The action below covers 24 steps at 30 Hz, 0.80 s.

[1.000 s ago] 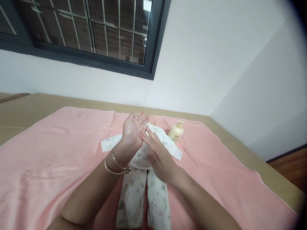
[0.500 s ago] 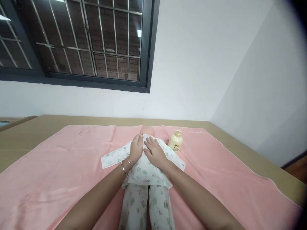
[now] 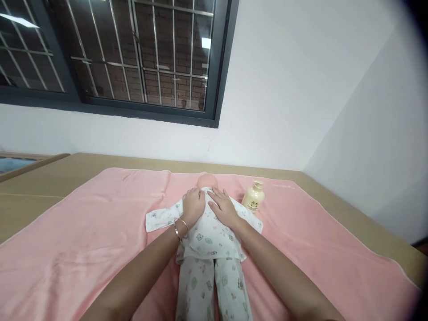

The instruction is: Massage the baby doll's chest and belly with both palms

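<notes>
two bare hands upon a dressed doll, seen from the head camera. the doll [image 3: 213, 240] lies along the middle of a pink blanket [image 3: 100, 214], its rounded head [image 3: 207, 181] at the far end and its legs toward the viewer, cut off by the lower edge of view. it wears a white printed shirt [image 3: 217, 247], whose sleeves angle out to either side, and matching trousers [image 3: 195, 281], the hem of the shirt overlapping their top. the left hand [image 3: 194, 203] rests on the upper chest on the viewer's left, knuckles up and fingers bent; its underside is hidden, so whether this grip pinches any cloth cannot be told. two bangles [image 3: 175, 229] circle the left wrist. the right hand [image 3: 223, 207] lies palm down on the other side of the chest, its grip spread flat, thumb apart from the fingers; a strip of shirt shows between the hands. just beyond the sleeve on the right, a pale yellow pump bottle [image 3: 253, 198] stands upright on the blanket. the blanket covers much of a tan surface [image 3: 83, 167], which runs back to a white wall [image 3: 274, 89]; a dark-framed window [image 3: 160, 58] with metal bars stands at upper left.
</notes>
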{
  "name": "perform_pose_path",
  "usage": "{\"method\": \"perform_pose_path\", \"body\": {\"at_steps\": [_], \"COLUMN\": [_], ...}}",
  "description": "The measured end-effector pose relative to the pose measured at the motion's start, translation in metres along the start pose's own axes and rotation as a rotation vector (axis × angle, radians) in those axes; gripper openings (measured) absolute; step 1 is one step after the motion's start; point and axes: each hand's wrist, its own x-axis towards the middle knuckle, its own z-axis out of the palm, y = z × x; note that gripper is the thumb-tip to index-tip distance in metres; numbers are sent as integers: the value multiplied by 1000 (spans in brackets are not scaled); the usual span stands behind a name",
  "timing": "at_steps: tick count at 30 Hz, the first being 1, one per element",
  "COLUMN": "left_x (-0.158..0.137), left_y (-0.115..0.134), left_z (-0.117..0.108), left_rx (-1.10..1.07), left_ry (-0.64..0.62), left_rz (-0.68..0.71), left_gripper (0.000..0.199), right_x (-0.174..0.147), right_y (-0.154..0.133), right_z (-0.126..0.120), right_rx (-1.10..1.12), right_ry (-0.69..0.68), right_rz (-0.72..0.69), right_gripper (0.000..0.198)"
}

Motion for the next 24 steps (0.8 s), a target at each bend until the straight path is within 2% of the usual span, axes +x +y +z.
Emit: {"method": "perform_pose_path", "body": {"at_steps": [4, 7, 9, 12, 14, 15, 17, 20, 22, 24], "left_x": [-2, -3, -5, -8, -9, -9, -10, -11, -12, -13], "left_y": [-9, -17, -19, -19, -17, -16, -15, -15, -15, -15], "left_z": [6, 13, 14, 12, 10, 9, 9, 10, 11, 11], "left_rx": [-158, -323, -377, -407, -421, -431, -458, -494, -495, -470], "left_ry": [32, 44, 61, 89, 104, 109, 116, 139, 150, 143], "left_rz": [32, 46, 46, 45, 31, 20, 1, -9, -4, 0], "left_gripper": [33, 35, 36, 38, 38, 39, 40, 44, 44, 43], "right_x": [-30, -40, -34, -9, 8, 13, 14, -7, -25, -36], "right_y": [-4, -5, -4, -7, -15, -21, -32, -41, -37, -28], "right_z": [-8, -9, -8, -5, -5, -4, -4, -3, -3, -3], "right_rx": [38, 100, 112, 28, -59, -96, -138, -97, -38, -2], "right_ry": [53, 56, 71, 71, 8, -24, -88, -120, -64, 19], "right_rz": [-182, -322, -251, 79, 211, 213, 111, -69, -83, 5], "right_gripper": [41, 38, 38, 43, 47, 49, 53, 52, 48, 45]}}
